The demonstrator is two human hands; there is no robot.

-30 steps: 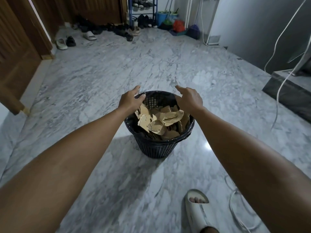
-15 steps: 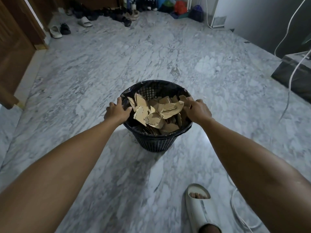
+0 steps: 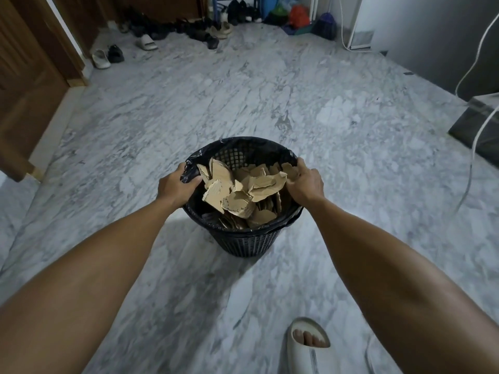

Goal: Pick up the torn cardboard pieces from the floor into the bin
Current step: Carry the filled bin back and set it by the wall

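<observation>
The torn cardboard pieces (image 3: 243, 195), tan, ragged-edged and matte, are piled inside the bin (image 3: 248, 241), a round black plastic lattice basket lined with a glossy black bag (image 3: 189, 171). The bin is stood on the floor (image 3: 270, 103), polished grey-white veined marble. The left rim is gripped by the left hand (image 3: 175, 186), fingers curled over the bag edge. The right rim is gripped by the right hand (image 3: 306, 184). A white moulded slipper (image 3: 307, 352) is seen nearby.
</observation>
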